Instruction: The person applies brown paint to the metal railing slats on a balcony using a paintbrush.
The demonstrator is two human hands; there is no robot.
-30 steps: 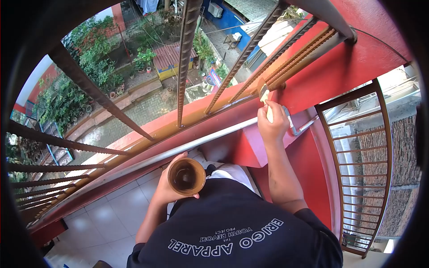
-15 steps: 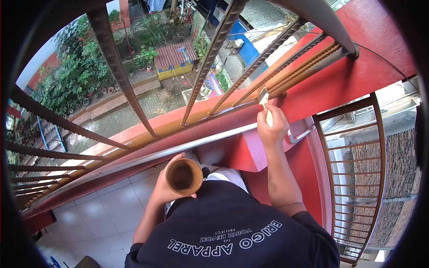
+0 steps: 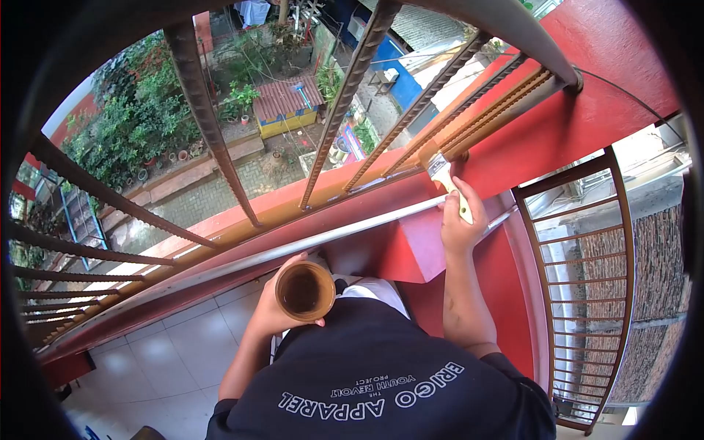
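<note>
Brush (image 3: 443, 174) stands tilted in the right hand (image 3: 462, 222), which is closed around its pale handle, thumb side up; the bristles, wet with brown paint, touch the foot of the railing where the last bars meet the red wall (image 3: 587, 110). The left hand (image 3: 273, 308) is wrapped round a cup (image 3: 305, 290), held close to the chest with its mouth facing up; the inside is coated brown, and how much paint it holds cannot be told. The cup is well apart from the brush, lower and to the left. Brown twisted bars (image 3: 334, 110) fan out across the top of the view, rising from a ledge (image 3: 242, 227) painted ochre along its top and red beneath. A grey pipe (image 3: 293, 247) runs just below the ledge, passing under the right hand. A dark shirt (image 3: 381, 381) with white lettering fills the bottom. To the right stands a brown grille (image 3: 587, 293). Pale floor tiles (image 3: 169, 352) show at lower left, and a garden (image 3: 132, 132) lies far below beyond the bars.
</note>
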